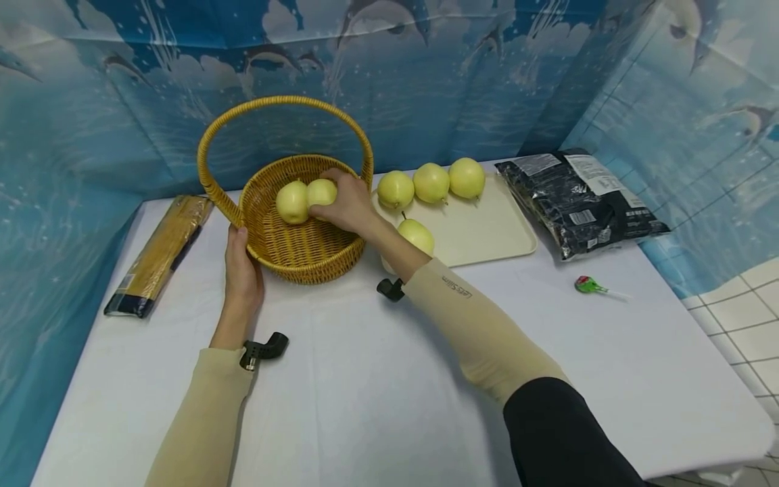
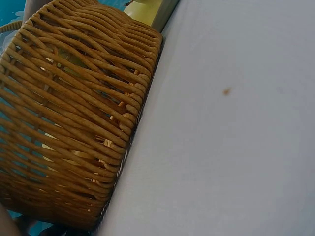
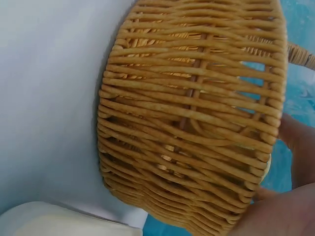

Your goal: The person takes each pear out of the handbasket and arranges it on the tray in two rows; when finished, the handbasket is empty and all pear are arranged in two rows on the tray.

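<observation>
A round wicker basket (image 1: 292,255) with a tall hoop handle stands on the table; its woven side fills much of both wrist views. My left hand (image 1: 242,277) holds the basket at its left side, by the foot of the handle, fingertips partly hidden there. Reaching over the right rim, my right hand (image 1: 349,201) grips a yellow-green pear (image 1: 321,193) inside the basket. Another pear (image 1: 292,202) sits right beside it. In the right wrist view, my right hand (image 3: 290,196) shows past the rim, with the pear mostly behind the weave.
Right of the basket lies a cream tray (image 1: 487,233) with three pears (image 1: 431,182) along its back and one pear (image 1: 416,235) at its front left. A black plastic package (image 1: 584,203), a green-wrapped lollipop (image 1: 589,285) and, at left, a pack of noodles (image 1: 161,253) lie around.
</observation>
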`<action>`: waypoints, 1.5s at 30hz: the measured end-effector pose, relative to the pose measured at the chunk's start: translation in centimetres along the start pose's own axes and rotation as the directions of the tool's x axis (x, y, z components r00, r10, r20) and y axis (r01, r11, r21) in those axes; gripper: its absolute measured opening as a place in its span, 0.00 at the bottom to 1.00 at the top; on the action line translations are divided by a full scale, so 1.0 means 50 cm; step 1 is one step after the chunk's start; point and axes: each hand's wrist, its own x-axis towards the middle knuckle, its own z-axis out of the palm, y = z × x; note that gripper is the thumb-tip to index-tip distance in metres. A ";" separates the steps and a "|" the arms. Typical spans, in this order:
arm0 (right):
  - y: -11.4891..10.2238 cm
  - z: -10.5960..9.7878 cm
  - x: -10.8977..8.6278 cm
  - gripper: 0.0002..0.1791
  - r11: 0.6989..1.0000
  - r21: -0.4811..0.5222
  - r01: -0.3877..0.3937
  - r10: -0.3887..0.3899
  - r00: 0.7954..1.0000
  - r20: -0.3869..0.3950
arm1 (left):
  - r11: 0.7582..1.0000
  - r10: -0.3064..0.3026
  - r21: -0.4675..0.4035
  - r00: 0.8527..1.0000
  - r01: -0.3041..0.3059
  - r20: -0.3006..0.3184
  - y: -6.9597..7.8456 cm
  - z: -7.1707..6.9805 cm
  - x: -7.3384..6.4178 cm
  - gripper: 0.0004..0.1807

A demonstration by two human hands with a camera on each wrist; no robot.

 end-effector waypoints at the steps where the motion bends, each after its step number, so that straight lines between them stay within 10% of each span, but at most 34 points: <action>1: 0.000 -0.001 -0.003 0.37 1.000 0.008 0.009 -0.009 1.000 -0.005 | 1.000 -0.001 0.003 1.000 0.001 -0.001 -0.001 -0.001 0.000 0.30; 45: 0.029 -0.102 -0.199 0.36 0.955 0.204 0.216 -0.180 0.967 -0.181 | 1.000 -0.004 0.010 1.000 0.004 -0.008 -0.006 -0.002 0.000 0.30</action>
